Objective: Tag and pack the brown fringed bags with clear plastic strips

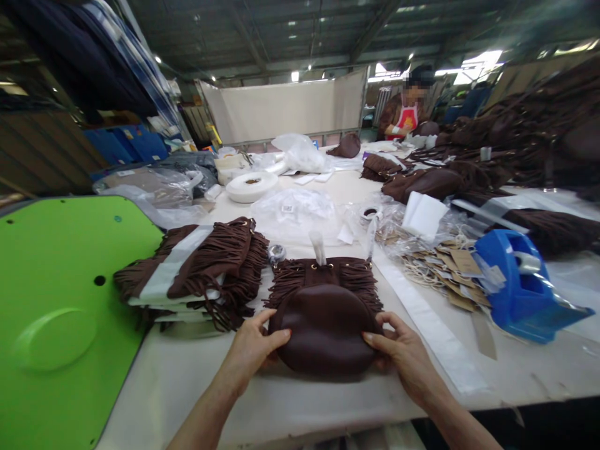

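Note:
A dark brown fringed handbag (325,331) lies on the table in front of me, its smooth rounded bottom toward me. Gold eyelets and fringe show along its far side, and a whitish wrapped piece (317,248) stands up there. My left hand (259,340) grips the bag's left edge, thumb on top and fingers partly hidden underneath. On the right edge my right hand (396,345) holds it the same way. Just left of the bag is a stack of fringed brown bags (201,265) with white strips around them.
A green panel (60,262) borders the left. At the right are a blue tape dispenser (520,287), tags with strings (450,269) and a long white strip (426,319). Behind lie clear plastic (295,212) and a white roll (252,186). A person (405,112) stands across the table.

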`<action>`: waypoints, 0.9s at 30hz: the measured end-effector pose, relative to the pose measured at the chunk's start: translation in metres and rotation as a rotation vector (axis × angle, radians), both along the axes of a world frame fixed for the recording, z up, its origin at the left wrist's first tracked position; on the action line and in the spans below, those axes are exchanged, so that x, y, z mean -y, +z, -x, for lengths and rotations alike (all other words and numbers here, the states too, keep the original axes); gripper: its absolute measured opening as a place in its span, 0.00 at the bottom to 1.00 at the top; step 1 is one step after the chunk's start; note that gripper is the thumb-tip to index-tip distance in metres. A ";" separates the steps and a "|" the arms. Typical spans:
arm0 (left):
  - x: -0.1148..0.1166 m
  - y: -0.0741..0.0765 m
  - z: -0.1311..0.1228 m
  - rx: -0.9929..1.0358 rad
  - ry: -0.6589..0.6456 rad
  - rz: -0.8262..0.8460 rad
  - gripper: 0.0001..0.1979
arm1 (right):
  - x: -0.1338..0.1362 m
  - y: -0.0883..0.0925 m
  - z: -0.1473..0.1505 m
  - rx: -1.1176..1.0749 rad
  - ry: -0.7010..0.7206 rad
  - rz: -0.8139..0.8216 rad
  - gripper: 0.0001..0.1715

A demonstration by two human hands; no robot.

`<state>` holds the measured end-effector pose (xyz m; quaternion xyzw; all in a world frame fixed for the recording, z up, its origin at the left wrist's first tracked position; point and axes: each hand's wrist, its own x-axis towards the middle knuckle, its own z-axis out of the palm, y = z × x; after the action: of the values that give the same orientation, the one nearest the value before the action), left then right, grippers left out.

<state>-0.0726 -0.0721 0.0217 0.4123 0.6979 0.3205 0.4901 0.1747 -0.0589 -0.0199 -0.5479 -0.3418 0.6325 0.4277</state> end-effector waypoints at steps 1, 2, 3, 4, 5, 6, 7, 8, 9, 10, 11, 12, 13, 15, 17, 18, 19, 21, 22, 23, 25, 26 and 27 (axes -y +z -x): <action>-0.002 0.000 0.001 0.038 -0.002 0.012 0.25 | 0.000 0.001 0.000 0.010 0.019 0.003 0.26; -0.004 0.000 0.001 0.080 0.001 0.018 0.25 | -0.001 0.003 -0.001 0.024 0.032 0.004 0.26; -0.006 -0.002 0.001 0.123 0.007 0.019 0.24 | -0.001 0.004 -0.001 0.043 0.040 0.005 0.26; -0.007 -0.004 0.001 0.161 0.016 0.014 0.23 | -0.002 0.006 -0.001 0.061 0.046 0.005 0.26; -0.008 -0.007 0.001 0.188 0.023 0.006 0.22 | -0.003 0.007 -0.002 0.077 0.053 0.006 0.26; -0.008 -0.010 0.001 0.204 0.030 0.000 0.21 | -0.003 0.009 -0.002 0.089 0.065 0.011 0.26; -0.008 -0.014 0.001 0.212 0.037 -0.004 0.21 | -0.004 0.011 -0.003 0.100 0.082 0.020 0.27; -0.007 -0.017 0.002 0.219 0.044 -0.007 0.20 | -0.005 0.013 -0.003 0.110 0.102 0.033 0.27; -0.007 -0.019 0.002 0.228 0.053 -0.009 0.19 | -0.006 0.015 -0.004 0.118 0.120 0.048 0.26; -0.006 -0.021 0.002 0.237 0.063 -0.010 0.18 | -0.007 0.017 -0.005 0.123 0.133 0.063 0.25; -0.006 -0.022 0.002 0.250 0.075 -0.007 0.18 | -0.007 0.019 -0.006 0.122 0.140 0.076 0.24; -0.006 -0.022 0.003 0.267 0.084 0.000 0.18 | -0.008 0.020 -0.006 0.115 0.142 0.086 0.23; -0.006 -0.022 0.003 0.288 0.091 0.011 0.18 | -0.009 0.020 -0.006 0.105 0.138 0.093 0.22; -0.007 -0.021 0.004 0.325 0.103 0.039 0.19 | -0.010 0.019 -0.006 0.090 0.127 0.097 0.20; -0.008 -0.021 0.005 0.340 0.114 0.054 0.19 | -0.010 0.017 -0.005 0.084 0.116 0.096 0.18; -0.008 -0.022 0.005 0.343 0.119 0.054 0.19 | -0.010 0.016 -0.005 0.082 0.114 0.096 0.17; -0.008 -0.024 0.006 0.346 0.121 0.049 0.19 | -0.010 0.015 -0.005 0.080 0.114 0.096 0.16; -0.008 -0.028 0.007 0.366 0.118 0.031 0.18 | -0.009 0.015 -0.005 0.076 0.119 0.097 0.16; -0.007 -0.030 0.008 0.381 0.113 0.022 0.17 | -0.008 0.016 -0.005 0.074 0.127 0.092 0.15; -0.007 -0.032 0.008 0.393 0.107 0.014 0.17 | -0.008 0.017 -0.005 0.071 0.138 0.082 0.15; -0.007 -0.033 0.009 0.407 0.094 0.007 0.20 | -0.008 0.020 -0.006 0.064 0.161 0.055 0.16; -0.007 -0.033 0.010 0.412 0.087 0.006 0.22 | -0.008 0.022 -0.006 0.059 0.170 0.045 0.18; -0.007 -0.032 0.010 0.417 0.081 0.005 0.25 | -0.009 0.024 -0.006 0.055 0.183 0.040 0.21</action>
<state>-0.0824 -0.0655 -0.0106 0.3071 0.5982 0.4167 0.6117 0.1806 -0.0500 0.0039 -0.5401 -0.3894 0.6601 0.3477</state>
